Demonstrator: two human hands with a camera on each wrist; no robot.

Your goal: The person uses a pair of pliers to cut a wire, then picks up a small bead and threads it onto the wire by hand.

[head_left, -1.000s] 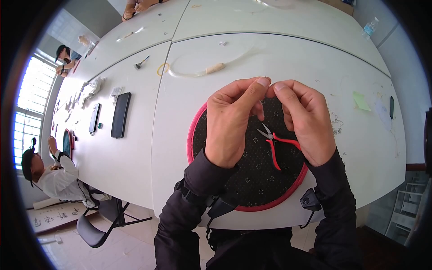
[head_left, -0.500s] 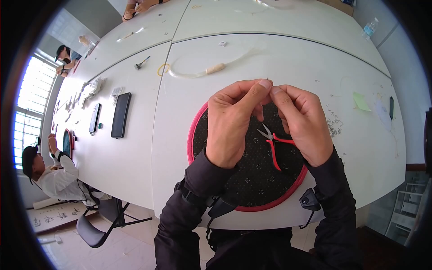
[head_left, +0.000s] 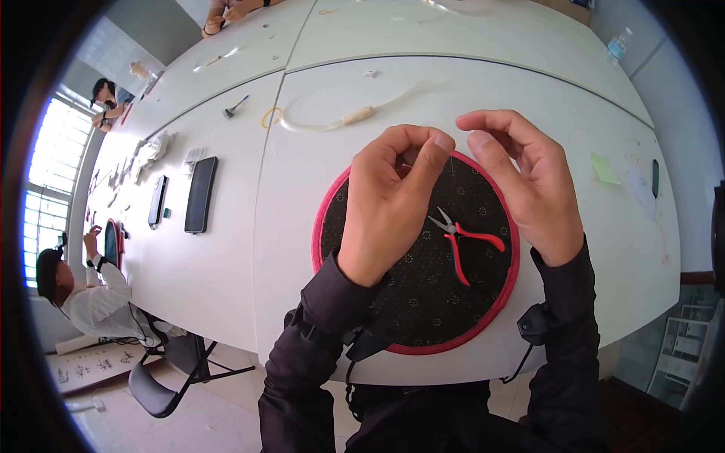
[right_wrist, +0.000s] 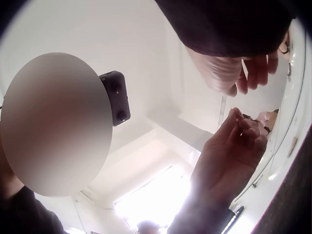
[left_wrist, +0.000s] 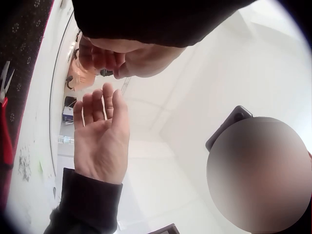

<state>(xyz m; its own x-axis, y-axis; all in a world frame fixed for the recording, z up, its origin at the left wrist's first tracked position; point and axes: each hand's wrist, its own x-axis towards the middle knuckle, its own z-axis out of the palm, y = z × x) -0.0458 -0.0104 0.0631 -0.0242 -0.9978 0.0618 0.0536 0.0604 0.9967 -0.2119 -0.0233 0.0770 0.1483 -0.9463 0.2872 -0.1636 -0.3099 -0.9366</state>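
In the head view my left hand [head_left: 389, 200] pinches a very thin strand [head_left: 452, 172] between thumb and forefinger; it is barely visible. My right hand [head_left: 533, 181] is held apart to the right, its thumb and forefinger spread with nothing visible between them. The right palm [left_wrist: 102, 141] faces the left wrist camera. From the right wrist view, the left hand [right_wrist: 229, 158] has thumb and forefinger tips together. Below both hands, red-handled pliers [head_left: 458, 232] lie with parted jaws on a round black mat [head_left: 423, 302] with a pink-red rim.
Beyond the mat lies a clear looped tube with a tan grip [head_left: 358, 115]. Two dark phones [head_left: 201, 195] [head_left: 158, 200] rest at left. A green note [head_left: 604, 168] and a dark slim object [head_left: 655, 179] lie at right. Other people sit around the table.
My right hand has parted from the left fingertips and moved right, its fingers spreading. My left hand keeps its pinch with little movement. The pliers stay on the mat.
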